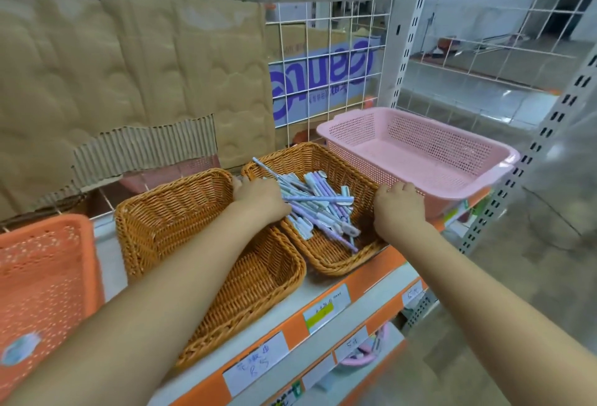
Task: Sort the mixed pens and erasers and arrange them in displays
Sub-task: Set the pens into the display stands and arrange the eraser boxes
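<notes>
Gripping the pen-filled brown wicker basket by opposite rims, left hand and right hand fingers curled; uneven lifting could spill purple-white plastic pens.

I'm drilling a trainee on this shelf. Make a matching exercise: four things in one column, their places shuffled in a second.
Things
1. pink basket
2. orange plastic basket
3. pens
4. right hand

Places
a. far left of the shelf
b. gripping the right wicker basket's right rim
c. far right of the shelf
d. piled in the right wicker basket

Pairs: 1-c, 2-a, 3-d, 4-b
</notes>
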